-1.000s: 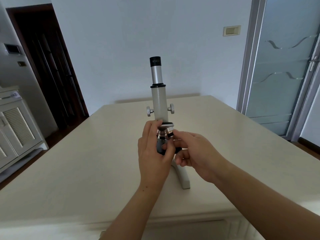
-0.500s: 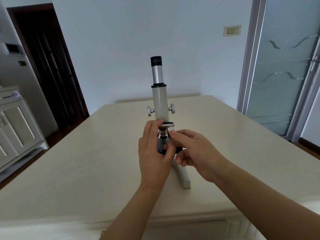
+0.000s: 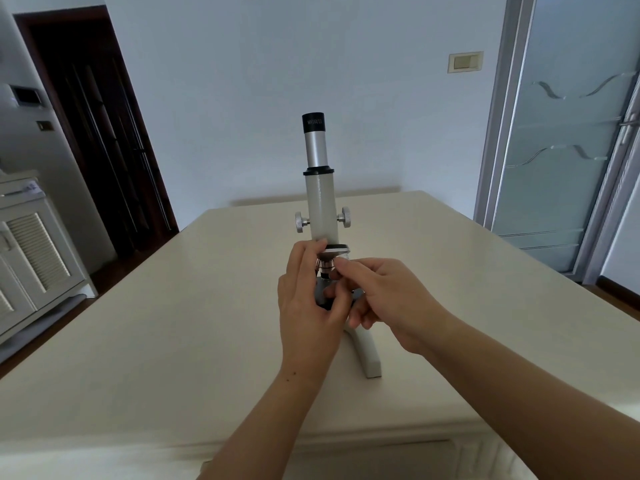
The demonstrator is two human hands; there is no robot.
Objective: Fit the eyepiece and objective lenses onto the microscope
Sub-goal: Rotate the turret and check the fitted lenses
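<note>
Head view: I see the microscope (image 3: 320, 202) standing upright on the table (image 3: 173, 323), with the eyepiece (image 3: 314, 140) already seated on top of the tube. One objective lens (image 3: 325, 266) hangs under the nosepiece (image 3: 336, 251). I judge the job mostly done, with the lens fitting unfinished. My left hand (image 3: 308, 306) curls round the microscope at nosepiece height, fingertips on the tube's foot and thumb lower down. My right hand (image 3: 388, 296) pinches thumb and forefinger on what I take for a second objective (image 3: 342, 262), largely hidden, just beside the first.
</note>
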